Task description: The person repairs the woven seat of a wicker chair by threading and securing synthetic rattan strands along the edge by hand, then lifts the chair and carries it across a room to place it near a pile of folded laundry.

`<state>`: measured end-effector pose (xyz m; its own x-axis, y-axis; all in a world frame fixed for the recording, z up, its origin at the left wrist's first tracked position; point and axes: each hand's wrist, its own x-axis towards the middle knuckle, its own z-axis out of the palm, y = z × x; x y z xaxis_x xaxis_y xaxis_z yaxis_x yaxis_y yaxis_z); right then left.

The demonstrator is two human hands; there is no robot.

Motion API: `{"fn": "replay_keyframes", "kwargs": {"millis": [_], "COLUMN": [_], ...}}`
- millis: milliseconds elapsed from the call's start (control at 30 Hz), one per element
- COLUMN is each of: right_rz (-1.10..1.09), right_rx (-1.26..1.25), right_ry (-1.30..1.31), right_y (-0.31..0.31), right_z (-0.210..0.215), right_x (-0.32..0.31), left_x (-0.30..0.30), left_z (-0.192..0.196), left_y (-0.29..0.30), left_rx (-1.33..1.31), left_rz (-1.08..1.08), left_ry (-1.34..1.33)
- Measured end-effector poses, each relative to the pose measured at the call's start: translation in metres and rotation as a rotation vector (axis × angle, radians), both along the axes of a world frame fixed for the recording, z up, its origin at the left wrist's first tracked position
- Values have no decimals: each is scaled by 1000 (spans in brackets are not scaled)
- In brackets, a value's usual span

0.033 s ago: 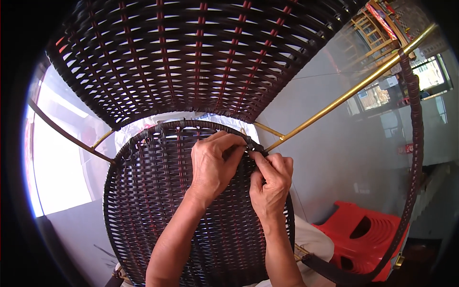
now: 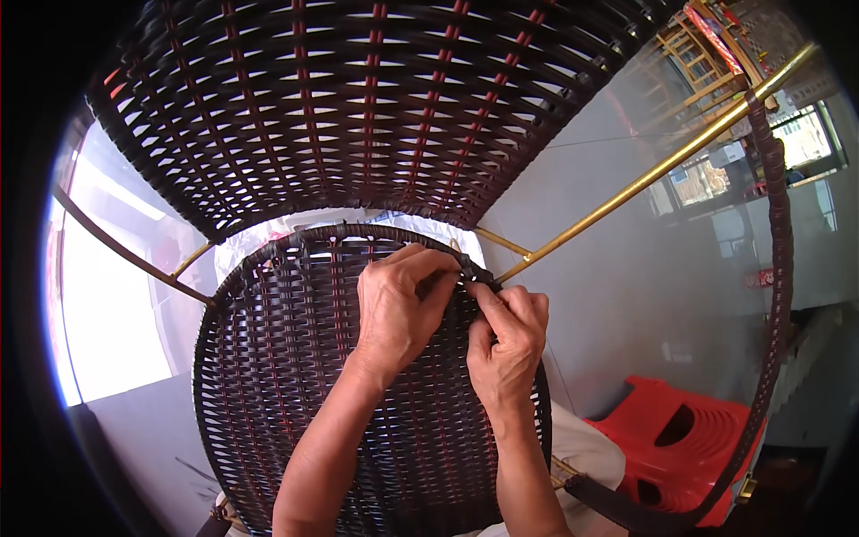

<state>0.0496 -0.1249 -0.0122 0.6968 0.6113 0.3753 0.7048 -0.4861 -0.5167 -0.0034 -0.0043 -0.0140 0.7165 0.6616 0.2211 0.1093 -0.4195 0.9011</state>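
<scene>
A dark brown woven chair seat (image 2: 286, 358) with reddish strands lies under my forearms, its wrapped rim curving round. At the rim's far right part, my left hand (image 2: 398, 304) is closed in a pinch on a dark weaving strip (image 2: 469, 272). Close beside it, my right hand (image 2: 508, 349) has its fingers curled and its index fingertip against the same spot. Whatever the right hand holds is hidden by its own fingers. Beyond the seat rises the woven chair back (image 2: 340, 116), in the same dark and red strands.
A gold metal bar (image 2: 626, 192) slants up at the right and meets a dark wrapped armrest (image 2: 777, 268). Another bar (image 2: 125, 246) runs along the left. A red plastic stool (image 2: 671, 438) is at the lower right. Wooden chairs (image 2: 693, 63) stand at the far right.
</scene>
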Motion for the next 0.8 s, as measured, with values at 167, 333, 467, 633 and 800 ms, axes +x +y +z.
{"fn": "replay_keyframes", "kwargs": {"millis": [167, 333, 467, 633, 800], "right_rz": [-10, 26, 2, -22, -22], "right_rx": [-44, -103, -113, -163, -204], "right_ry": [-35, -76, -54, -73, -66], "right_y": [0, 1, 2, 6, 9], "right_z": [-1, 0, 2, 5, 7], "right_x": [-1, -4, -7, -13, -17], "left_x": [1, -2, 1, 0, 2], "left_z": [-3, 0, -3, -5, -4], "left_y": [0, 3, 2, 2, 1], "left_rx": [-34, -63, -66, -73, -62], "left_rz": [-4, 10, 7, 18, 10], "left_ry": [-42, -41, -63, -78, -40]}}
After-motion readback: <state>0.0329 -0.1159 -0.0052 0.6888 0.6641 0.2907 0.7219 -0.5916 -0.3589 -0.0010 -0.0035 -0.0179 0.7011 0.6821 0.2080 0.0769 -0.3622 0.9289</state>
